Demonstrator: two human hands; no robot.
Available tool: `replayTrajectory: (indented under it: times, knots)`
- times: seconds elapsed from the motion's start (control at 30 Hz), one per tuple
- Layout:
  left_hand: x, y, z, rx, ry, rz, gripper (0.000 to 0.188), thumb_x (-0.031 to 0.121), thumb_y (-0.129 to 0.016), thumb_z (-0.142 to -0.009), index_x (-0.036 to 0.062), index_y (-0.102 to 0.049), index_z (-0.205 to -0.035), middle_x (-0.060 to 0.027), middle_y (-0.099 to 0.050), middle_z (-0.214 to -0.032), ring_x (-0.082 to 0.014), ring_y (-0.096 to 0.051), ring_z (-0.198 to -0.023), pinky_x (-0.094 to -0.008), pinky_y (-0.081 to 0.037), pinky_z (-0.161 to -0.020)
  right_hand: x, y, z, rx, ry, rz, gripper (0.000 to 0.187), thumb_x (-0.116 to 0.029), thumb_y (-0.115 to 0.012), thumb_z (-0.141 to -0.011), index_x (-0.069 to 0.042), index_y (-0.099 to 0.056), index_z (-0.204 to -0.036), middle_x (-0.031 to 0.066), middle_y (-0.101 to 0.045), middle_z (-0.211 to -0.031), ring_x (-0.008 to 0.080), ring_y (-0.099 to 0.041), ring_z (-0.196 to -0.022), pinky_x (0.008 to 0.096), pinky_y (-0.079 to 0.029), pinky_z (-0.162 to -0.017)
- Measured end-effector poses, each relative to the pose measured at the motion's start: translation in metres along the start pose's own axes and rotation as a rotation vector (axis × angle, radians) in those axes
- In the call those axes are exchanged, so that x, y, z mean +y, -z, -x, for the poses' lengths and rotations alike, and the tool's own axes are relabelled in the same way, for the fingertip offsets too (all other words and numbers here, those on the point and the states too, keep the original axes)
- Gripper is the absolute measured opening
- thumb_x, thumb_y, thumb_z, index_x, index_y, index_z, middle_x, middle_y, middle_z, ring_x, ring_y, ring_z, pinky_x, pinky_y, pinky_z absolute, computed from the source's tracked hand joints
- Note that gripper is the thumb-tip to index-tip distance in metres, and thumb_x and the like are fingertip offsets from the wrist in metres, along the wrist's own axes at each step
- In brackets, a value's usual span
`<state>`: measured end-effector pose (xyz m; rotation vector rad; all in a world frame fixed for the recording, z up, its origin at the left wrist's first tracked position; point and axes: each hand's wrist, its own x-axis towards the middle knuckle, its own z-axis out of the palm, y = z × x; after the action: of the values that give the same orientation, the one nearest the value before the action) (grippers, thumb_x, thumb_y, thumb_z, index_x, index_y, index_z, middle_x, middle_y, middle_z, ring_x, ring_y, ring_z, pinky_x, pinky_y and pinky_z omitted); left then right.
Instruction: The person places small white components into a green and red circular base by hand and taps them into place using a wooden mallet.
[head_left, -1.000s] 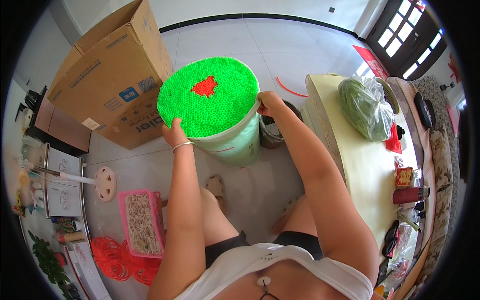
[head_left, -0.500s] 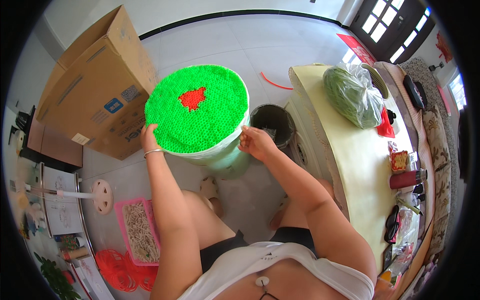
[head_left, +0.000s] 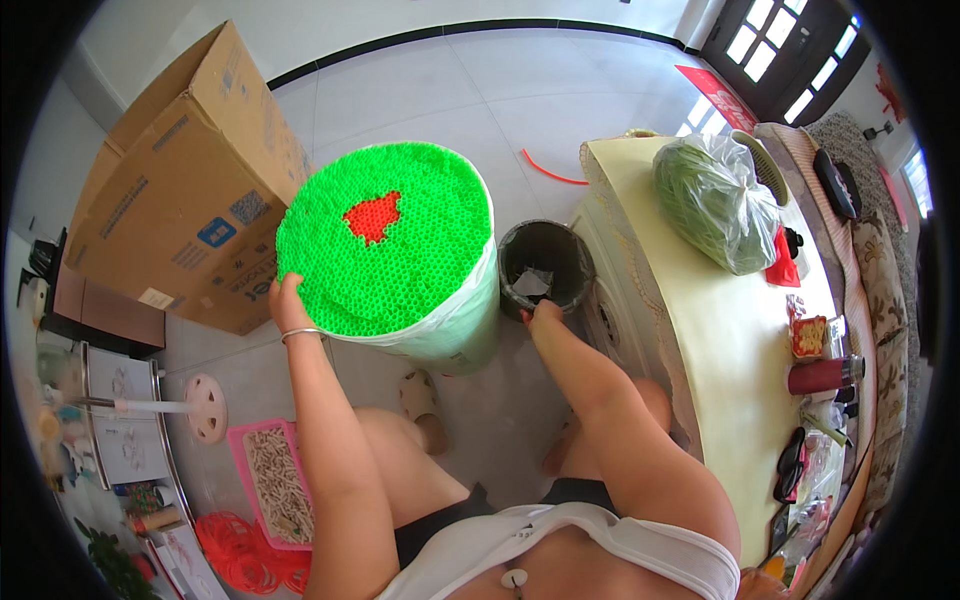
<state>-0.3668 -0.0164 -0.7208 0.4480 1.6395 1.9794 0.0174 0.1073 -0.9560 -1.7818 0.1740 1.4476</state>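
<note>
A tall round container (head_left: pixel 478 300) in pale wrapping stands before me, packed with upright green plastic tubes (head_left: pixel 440 215). Among their open ends sits an irregular patch of red tubes (head_left: pixel 373 217). My left hand (head_left: pixel 287 303), with a bangle at the wrist, is closed on the container's near left edge; part of its fingers is hidden. Just right of the container is a dark round bin (head_left: pixel 578 268) with a pale scrap (head_left: pixel 533 282) inside. At the bin's near rim, my right hand (head_left: pixel 541 313) has its fingers bent over the edge.
A large cardboard box (head_left: pixel 190 190) stands left of the container. On the right runs a covered table (head_left: pixel 690 330) with a bag of greens (head_left: pixel 715 205) and a flask (head_left: pixel 825 376). A pink tray (head_left: pixel 245 470) and red strands (head_left: pixel 235 550) lie lower left. A red strip (head_left: pixel 550 170) lies on the floor.
My right hand has left the container's right edge and moved to the bin's near rim. My left hand stays at the container's left edge. The whole view has shifted slightly.
</note>
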Motion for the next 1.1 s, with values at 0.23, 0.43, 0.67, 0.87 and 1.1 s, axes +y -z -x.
replayTrajectory:
  times: [0.23,0.43,0.67,0.87,1.1]
  knots:
    - [-0.025,0.007,-0.022,0.131,-0.174,-0.323,0.028,0.021,-0.057,-0.076,-0.004,-0.063,-0.089,-0.0066,-0.061,-0.085,-0.0166,-0.055,-0.077,-0.0334,-0.044,-0.071,-0.002,-0.012,-0.022,-0.221,0.019,-0.114,0.019,-0.011,-0.049,-0.095,0.0,-0.051,-0.11,0.0163,-0.062,-0.087,0.0256,-0.064,-0.065,0.0321,-0.053,-0.047]
    - [-0.019,0.004,-0.015,0.084,-0.113,-0.195,0.022,0.019,-0.056,-0.076,-0.0021,-0.061,-0.082,-0.0046,-0.059,-0.082,-0.0152,-0.053,-0.073,-0.0319,-0.044,-0.068,-0.029,-0.073,-0.043,-0.365,-0.035,-0.123,0.019,-0.006,-0.047,-0.097,0.004,-0.046,-0.113,0.0203,-0.061,-0.094,0.0265,-0.064,-0.07,0.0325,-0.055,-0.052]
    - [-0.028,0.009,-0.021,0.076,-0.144,-0.124,0.022,0.016,-0.056,-0.075,-0.0022,-0.063,-0.086,-0.0036,-0.059,-0.08,-0.0127,-0.051,-0.069,-0.0299,-0.042,-0.065,-0.059,-0.103,-0.05,-0.666,-0.085,0.129,0.053,-0.027,-0.068,-0.09,-0.002,-0.045,-0.13,0.0208,-0.054,-0.122,0.0368,-0.06,-0.102,0.0416,-0.056,-0.078]
    - [-0.027,0.025,-0.021,0.123,-0.101,-0.051,0.021,0.017,-0.057,-0.075,-0.0012,-0.061,-0.086,-0.0052,-0.058,-0.086,-0.0155,-0.053,-0.075,-0.0321,-0.044,-0.07,-0.108,-0.121,0.149,-0.868,0.65,0.274,0.018,-0.018,-0.067,-0.084,-0.003,-0.068,-0.095,0.0017,-0.064,-0.082,0.0126,-0.06,-0.072,0.0279,-0.048,-0.058]
    - [-0.022,-0.008,-0.005,0.092,-0.153,-0.188,0.027,0.021,-0.058,-0.074,-0.0043,-0.061,-0.083,-0.0072,-0.061,-0.081,-0.0168,-0.054,-0.073,-0.0341,-0.043,-0.069,-0.169,-0.114,0.184,-0.882,0.595,0.79,0.02,-0.016,-0.066,-0.085,0.003,-0.066,-0.092,0.0069,-0.065,-0.083,0.0176,-0.065,-0.071,0.0335,-0.057,-0.067]
